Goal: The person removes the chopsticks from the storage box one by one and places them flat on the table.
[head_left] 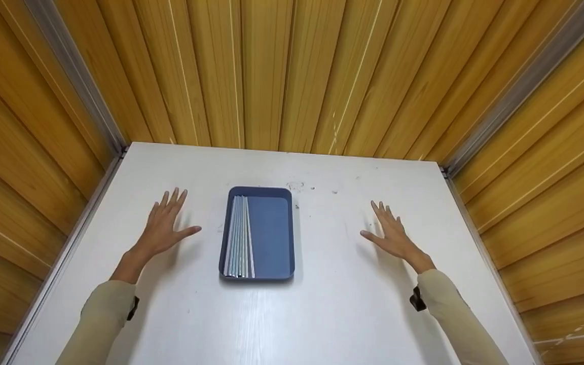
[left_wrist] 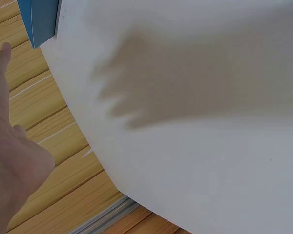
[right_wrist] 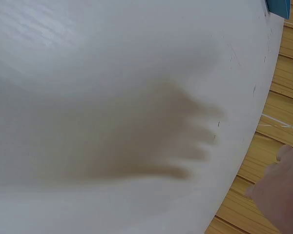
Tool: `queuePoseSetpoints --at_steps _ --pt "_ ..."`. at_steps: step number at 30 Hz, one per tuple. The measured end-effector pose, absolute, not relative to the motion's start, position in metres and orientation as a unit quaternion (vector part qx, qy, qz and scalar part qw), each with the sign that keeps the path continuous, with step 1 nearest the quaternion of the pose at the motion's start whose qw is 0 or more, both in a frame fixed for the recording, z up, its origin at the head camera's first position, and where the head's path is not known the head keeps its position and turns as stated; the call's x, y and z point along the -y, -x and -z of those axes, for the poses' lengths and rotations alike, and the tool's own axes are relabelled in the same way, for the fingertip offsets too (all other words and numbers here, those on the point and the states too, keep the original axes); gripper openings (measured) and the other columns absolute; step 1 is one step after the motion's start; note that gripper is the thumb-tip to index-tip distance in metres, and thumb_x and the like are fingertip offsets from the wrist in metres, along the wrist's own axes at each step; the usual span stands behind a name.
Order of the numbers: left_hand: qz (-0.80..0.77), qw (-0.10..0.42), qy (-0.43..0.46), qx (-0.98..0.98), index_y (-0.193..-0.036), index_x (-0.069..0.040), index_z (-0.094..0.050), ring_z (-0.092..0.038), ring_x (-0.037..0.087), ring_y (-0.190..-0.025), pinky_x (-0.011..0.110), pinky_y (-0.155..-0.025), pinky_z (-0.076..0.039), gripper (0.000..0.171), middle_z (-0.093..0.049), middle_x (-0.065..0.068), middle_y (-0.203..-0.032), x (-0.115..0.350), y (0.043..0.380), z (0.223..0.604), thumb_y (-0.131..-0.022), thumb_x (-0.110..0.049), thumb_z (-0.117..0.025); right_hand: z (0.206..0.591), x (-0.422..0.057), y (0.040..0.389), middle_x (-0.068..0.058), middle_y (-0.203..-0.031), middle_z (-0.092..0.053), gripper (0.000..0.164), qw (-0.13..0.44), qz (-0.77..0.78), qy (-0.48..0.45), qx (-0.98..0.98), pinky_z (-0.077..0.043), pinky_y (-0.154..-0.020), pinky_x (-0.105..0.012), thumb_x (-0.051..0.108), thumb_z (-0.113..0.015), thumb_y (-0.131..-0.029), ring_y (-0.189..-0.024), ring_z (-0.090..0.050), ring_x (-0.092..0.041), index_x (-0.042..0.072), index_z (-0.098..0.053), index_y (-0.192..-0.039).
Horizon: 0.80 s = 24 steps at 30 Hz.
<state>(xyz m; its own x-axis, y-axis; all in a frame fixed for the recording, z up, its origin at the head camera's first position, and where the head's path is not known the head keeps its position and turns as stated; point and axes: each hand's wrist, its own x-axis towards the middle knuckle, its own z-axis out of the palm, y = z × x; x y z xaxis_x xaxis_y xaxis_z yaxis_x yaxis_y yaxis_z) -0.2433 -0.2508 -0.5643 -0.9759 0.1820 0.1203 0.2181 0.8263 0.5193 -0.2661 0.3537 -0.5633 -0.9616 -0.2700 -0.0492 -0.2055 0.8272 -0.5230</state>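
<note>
A blue rectangular tray (head_left: 271,238) lies on the white table, left of the middle in the head view. Along its left side lie several thin, pale stick-like things (head_left: 241,238), side by side and lengthwise; their exact kind is too small to tell. To the left of the tray, my left hand (head_left: 165,225) hovers over the table with fingers spread, holding nothing. My right hand (head_left: 391,235) is off to the tray's right, farther from it, fingers likewise spread and holding nothing. Each wrist view shows only part of its hand, with a hand shadow on the tabletop.
The white table (head_left: 353,314) has small dark marks (head_left: 297,186) beyond the tray. Wood-patterned panels (head_left: 266,76) rise behind the table and on both sides. Grey metal posts (head_left: 76,71) stand at the back corners.
</note>
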Motion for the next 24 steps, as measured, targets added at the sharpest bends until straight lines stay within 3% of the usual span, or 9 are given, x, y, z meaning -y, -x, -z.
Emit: queuePoseSetpoints --at_steps 8,15,17,24 --pt "0.394 -0.017 0.081 0.915 -0.165 -0.014 -0.016 -0.003 0.047 -0.157 0.075 -0.12 -0.01 0.1 -0.005 0.018 -0.173 0.235 0.245 0.575 -0.091 -0.048 -0.074 0.571 -0.351 0.264 -0.021 -0.17 -0.014 0.086 0.077 0.361 0.134 -0.92 -0.019 -0.121 -0.07 0.038 -0.064 -0.101 -0.154 -0.02 -0.049 0.013 -0.013 -0.165" --pt "0.522 -0.046 0.096 0.846 -0.163 -0.006 -0.021 -0.027 0.051 -0.151 0.062 -0.117 -0.036 0.094 -0.017 0.024 -0.169 0.214 0.249 0.589 -0.09 -0.02 -0.08 0.576 -0.343 0.266 -0.035 -0.16 -0.03 0.075 0.077 0.405 0.154 -0.898 -0.036 -0.112 -0.071 0.024 -0.063 -0.103 -0.139 -0.043 -0.056 0.002 -0.022 -0.162" --pt "0.551 -0.058 0.089 0.827 -0.163 -0.006 -0.022 -0.032 0.051 -0.148 0.059 -0.117 -0.038 0.094 -0.02 0.024 -0.169 0.206 0.25 0.595 -0.089 -0.015 -0.08 0.577 -0.342 0.268 -0.039 -0.155 -0.036 0.072 0.077 0.414 0.153 -0.894 -0.04 -0.111 -0.068 0.022 -0.062 -0.103 -0.136 -0.048 -0.055 0.0 -0.025 -0.16" --pt "0.607 -0.103 0.06 0.786 -0.163 -0.007 -0.023 -0.038 0.047 -0.147 0.054 -0.116 -0.042 0.092 -0.025 0.025 -0.167 0.18 0.255 0.609 -0.09 -0.009 -0.079 0.576 -0.337 0.267 -0.033 -0.148 -0.05 0.064 0.093 0.466 0.109 -0.873 -0.046 -0.111 -0.058 0.022 -0.059 -0.105 -0.134 -0.053 -0.048 -0.001 -0.03 -0.158"
